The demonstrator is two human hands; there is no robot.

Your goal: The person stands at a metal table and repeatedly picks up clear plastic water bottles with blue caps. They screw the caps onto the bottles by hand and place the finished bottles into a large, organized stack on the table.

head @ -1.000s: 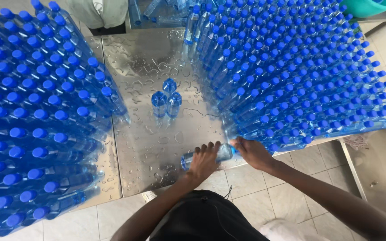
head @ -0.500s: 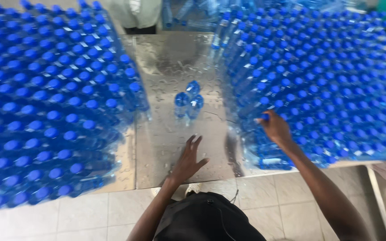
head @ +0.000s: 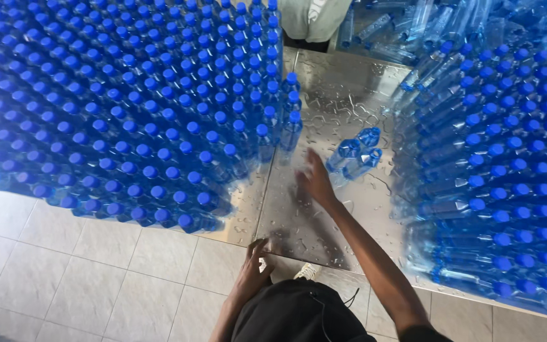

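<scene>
Three clear water bottles with blue caps (head: pixel 354 154) stand together in the middle of a wet steel table (head: pixel 330 88). My right hand (head: pixel 314 180) is stretched out over the table just left of them, fingers apart and blurred, holding nothing. My left hand (head: pixel 252 269) hovers at the table's near edge, fingers spread and empty. A dense block of the same blue-capped bottles (head: pixel 128 114) fills the table's left side, and another block (head: pixel 495 177) fills the right side.
A person in a pale top (head: pixel 311 19) stands at the far side of the table. Loose clear bottles (head: pixel 406 31) lie heaped at the back right. Below is a beige tiled floor (head: pixel 64 278), with a white shoe (head: pixel 308 271) by my body.
My right hand left the right-hand block of bottles and swung to the middle, beside the three bottles. My left hand drew back to the table's edge. The view swung left.
</scene>
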